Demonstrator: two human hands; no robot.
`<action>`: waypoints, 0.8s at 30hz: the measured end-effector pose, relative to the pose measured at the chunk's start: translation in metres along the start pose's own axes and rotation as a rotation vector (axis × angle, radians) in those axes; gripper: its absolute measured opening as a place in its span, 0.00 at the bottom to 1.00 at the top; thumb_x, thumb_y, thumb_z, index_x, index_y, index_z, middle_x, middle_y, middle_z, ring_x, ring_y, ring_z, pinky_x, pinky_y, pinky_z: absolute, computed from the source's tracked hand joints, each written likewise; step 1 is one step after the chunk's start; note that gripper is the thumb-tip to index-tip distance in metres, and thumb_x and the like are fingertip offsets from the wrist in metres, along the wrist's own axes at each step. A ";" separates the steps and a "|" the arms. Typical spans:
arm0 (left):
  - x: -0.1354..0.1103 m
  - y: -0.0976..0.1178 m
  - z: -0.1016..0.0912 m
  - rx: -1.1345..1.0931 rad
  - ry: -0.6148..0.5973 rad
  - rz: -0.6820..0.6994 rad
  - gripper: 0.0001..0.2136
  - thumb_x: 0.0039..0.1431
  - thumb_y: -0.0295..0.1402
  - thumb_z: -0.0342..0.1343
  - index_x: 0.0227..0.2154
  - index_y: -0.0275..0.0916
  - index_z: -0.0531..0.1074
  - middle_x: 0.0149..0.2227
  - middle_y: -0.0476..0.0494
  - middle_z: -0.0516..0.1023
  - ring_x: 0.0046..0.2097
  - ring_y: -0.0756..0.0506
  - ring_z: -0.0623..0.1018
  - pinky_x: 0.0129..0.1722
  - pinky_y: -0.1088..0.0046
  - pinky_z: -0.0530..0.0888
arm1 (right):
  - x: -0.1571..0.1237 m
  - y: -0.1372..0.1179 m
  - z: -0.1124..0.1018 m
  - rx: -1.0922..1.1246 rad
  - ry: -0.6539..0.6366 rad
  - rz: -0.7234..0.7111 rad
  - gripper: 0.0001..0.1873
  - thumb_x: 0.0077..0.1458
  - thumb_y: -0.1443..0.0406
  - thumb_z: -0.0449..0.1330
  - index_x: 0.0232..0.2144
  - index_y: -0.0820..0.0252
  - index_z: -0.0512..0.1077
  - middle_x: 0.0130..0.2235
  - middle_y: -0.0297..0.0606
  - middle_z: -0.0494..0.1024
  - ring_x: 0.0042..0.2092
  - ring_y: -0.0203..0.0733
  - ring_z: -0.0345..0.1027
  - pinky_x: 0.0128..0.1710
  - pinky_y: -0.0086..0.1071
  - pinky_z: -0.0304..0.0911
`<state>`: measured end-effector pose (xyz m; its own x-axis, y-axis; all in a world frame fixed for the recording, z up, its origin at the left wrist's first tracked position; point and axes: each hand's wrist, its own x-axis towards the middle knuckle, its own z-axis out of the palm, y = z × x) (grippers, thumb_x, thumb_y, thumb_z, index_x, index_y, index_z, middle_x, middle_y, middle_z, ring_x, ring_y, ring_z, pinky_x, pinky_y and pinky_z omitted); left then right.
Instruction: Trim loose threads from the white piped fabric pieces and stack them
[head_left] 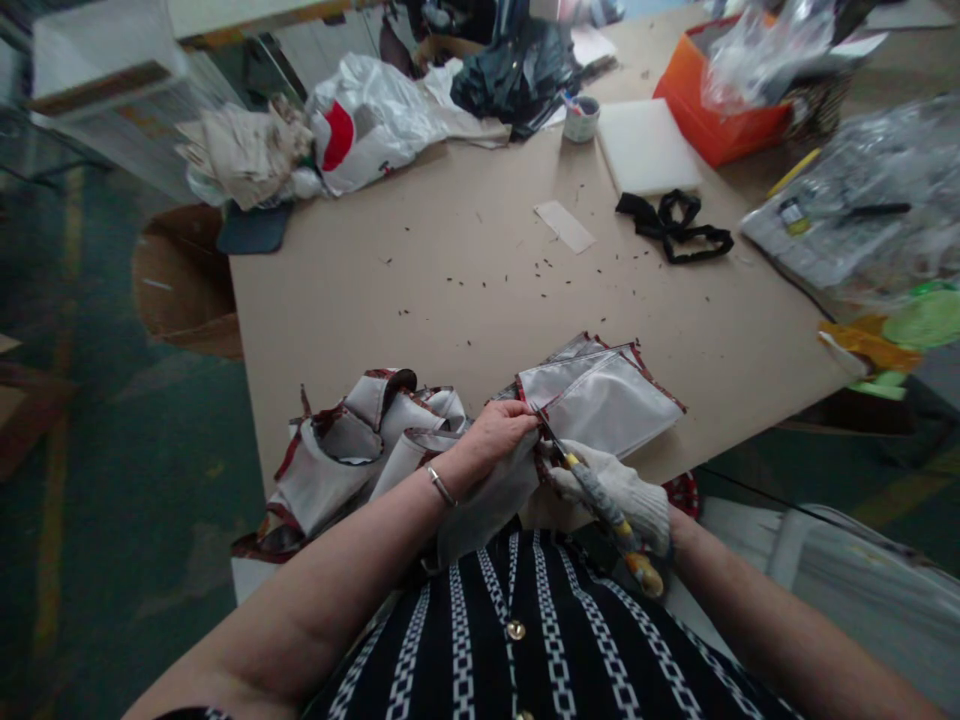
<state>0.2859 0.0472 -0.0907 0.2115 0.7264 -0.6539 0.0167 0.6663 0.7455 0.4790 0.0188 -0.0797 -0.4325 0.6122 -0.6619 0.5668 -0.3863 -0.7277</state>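
Note:
My left hand (501,432), bare with a metal bracelet at the wrist, pinches the dark-red-bound edge of a white fabric piece (487,500). In my right hand (619,490), which wears a white knitted glove, are scissors (592,487) with yellow handles wrapped in grey. Their dark, pointed tips reach the fabric edge beside my left fingertips. Whether the blades are apart is too small to tell. Beyond my hands lies a flat stack of white fabric pieces (607,395) with dark red edging. A heap of similar curled pieces (337,455) rests left of my left hand.
Small dark scraps dot the tan table (337,290). A black strap (679,228), a white board (649,147), a cup of pens (580,120) and an orange box (720,110) stand toward the back right. Plastic bags (870,200) cover the right side. A cardboard box (184,285) sits past the left edge.

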 end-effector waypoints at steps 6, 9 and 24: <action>0.000 -0.003 0.001 -0.011 0.003 0.022 0.06 0.46 0.30 0.55 0.25 0.32 0.73 0.24 0.46 0.74 0.25 0.51 0.71 0.26 0.76 0.68 | 0.009 -0.001 0.008 0.033 0.029 0.001 0.27 0.53 0.49 0.59 0.52 0.54 0.68 0.43 0.37 0.77 0.40 0.44 0.71 0.42 0.37 0.67; 0.002 -0.007 0.000 -0.004 -0.009 0.021 0.05 0.47 0.31 0.55 0.24 0.33 0.71 0.24 0.46 0.74 0.25 0.50 0.72 0.26 0.76 0.68 | 0.011 0.001 0.010 0.055 0.025 -0.048 0.27 0.53 0.47 0.58 0.48 0.58 0.70 0.42 0.38 0.78 0.40 0.45 0.70 0.42 0.36 0.67; -0.032 0.045 0.017 0.155 -0.157 0.201 0.05 0.50 0.29 0.55 0.27 0.33 0.73 0.25 0.49 0.70 0.27 0.53 0.67 0.30 0.75 0.64 | -0.013 -0.043 -0.005 0.196 0.358 -0.354 0.23 0.49 0.61 0.65 0.49 0.50 0.67 0.47 0.38 0.74 0.46 0.44 0.71 0.51 0.41 0.69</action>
<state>0.2968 0.0506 -0.0338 0.3744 0.7980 -0.4722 0.1056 0.4692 0.8767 0.4634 0.0306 -0.0390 -0.2878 0.9121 -0.2919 0.2735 -0.2138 -0.9378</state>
